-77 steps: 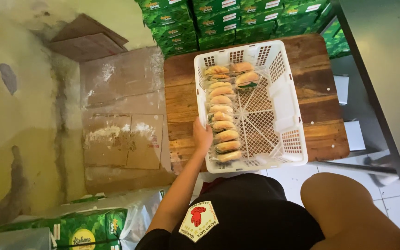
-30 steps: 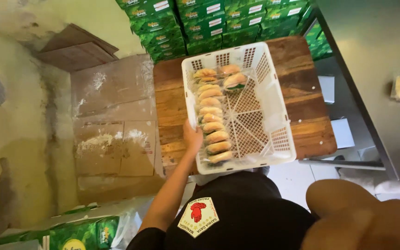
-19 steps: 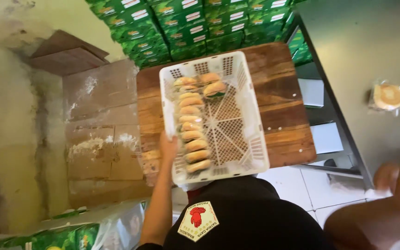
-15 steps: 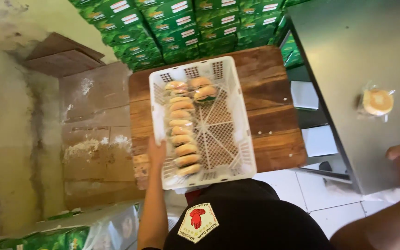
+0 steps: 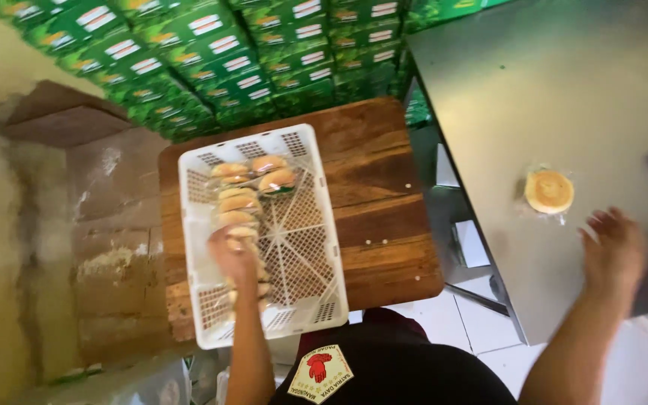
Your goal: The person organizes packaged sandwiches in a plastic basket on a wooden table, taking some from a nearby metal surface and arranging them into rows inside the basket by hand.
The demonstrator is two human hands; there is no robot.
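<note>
The left hand (image 5: 235, 257) reaches into the white perforated plastic crate (image 5: 303, 300), over the row of wrapped round buns (image 5: 239, 202) along the crate's left side; motion blur hides whether its fingers close on a bun or merely rest on them, so the grip cannot be told. The right hand (image 5: 615, 246) is spread open, palm down, fingers apart, over the grey metal table (image 5: 534, 90), holding nothing. Just ahead and to its left lies a single round golden bun in clear wrap (image 5: 549, 191), apart from the fingertips.

The crate sits on a brown wooden tabletop (image 5: 376, 195), its near edge overhanging the front of the wood slightly. To the crate's right the wood is bare up to its right edge, and a narrow gap separates it from the metal table. Inside the crate, the buns form a column from the far end towards the near end, with two more side by side at the far end; its right half shows bare mesh.

Both forearms extend forward from the body, the left nearly straight ahead, the right angled outwards. Stacked green cardboard boxes (image 5: 211, 52) stand behind the wooden top.
</note>
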